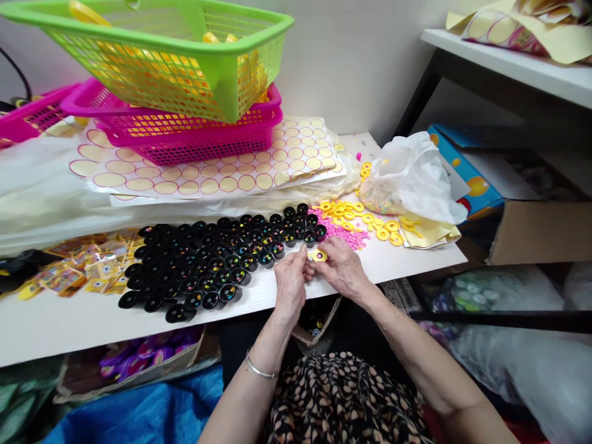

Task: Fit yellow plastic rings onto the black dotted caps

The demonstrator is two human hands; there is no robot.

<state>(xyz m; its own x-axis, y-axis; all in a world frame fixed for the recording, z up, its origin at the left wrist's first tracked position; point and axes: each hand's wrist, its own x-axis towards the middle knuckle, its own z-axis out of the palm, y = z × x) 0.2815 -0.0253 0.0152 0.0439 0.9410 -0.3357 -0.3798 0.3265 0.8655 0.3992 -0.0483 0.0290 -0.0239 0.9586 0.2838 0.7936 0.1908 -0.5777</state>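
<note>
Yellow piece, pinched by left hand and right hand at the table's front edge! Many black cups hold coloured bits; loose yellow rings and pink pieces seemingly remain.

The small yellow piece at the table's near edge looked like smooth plastic. The black cups to its left were glossy plastic, and the yellow rings to its right plastic with a slight sheen. On the far left, the green basket and pink basket were latticed plastic above paper sheets. On the right, the white bag was crinkled, filmy plastic, and the box flap matt brown cardboard. Nearer, the bracelet was shiny metal and the patterned garment cloth.
</note>
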